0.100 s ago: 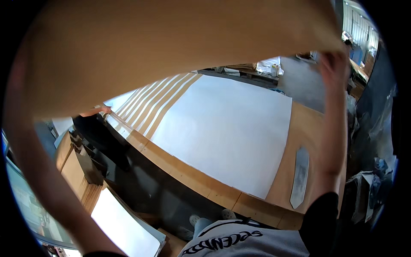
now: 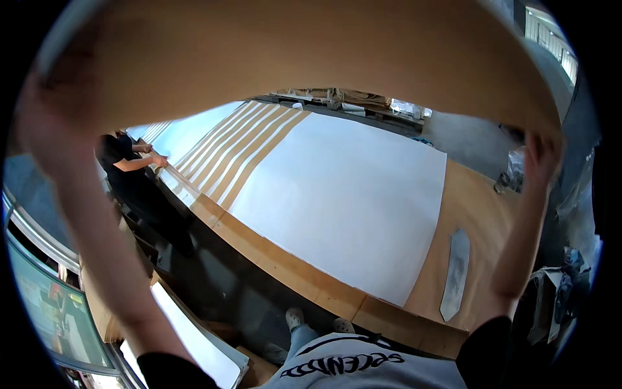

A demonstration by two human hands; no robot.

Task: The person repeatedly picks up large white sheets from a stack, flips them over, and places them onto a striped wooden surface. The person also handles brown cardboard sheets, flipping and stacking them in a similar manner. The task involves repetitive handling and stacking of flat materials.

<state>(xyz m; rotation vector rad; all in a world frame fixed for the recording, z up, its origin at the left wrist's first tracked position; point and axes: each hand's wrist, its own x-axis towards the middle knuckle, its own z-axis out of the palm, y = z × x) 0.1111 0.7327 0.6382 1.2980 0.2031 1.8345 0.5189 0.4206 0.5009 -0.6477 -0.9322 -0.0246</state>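
Overhead, a wide, tan, bowed sheet (image 2: 324, 58) hung above a flat, white, rectangular sheet (image 2: 350, 201); R hand (image 2: 543, 155) pinched tan one's R corner, L hand (image 2: 58, 123) was at L edge, grip blurred, couldn't tell.

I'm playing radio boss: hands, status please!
Left hand, right hand: both holding brown sheet up. White sheet flat below. Brown sheet blocks picture's top.

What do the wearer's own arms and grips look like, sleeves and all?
The left grip is blurred, but looks ungloved, like the right grip. Both forearms are bare, with no cables or markings visible. A short black sleeve ends each upper arm, left sleeve and right sleeve, on a light grey shirt with dark lettering.
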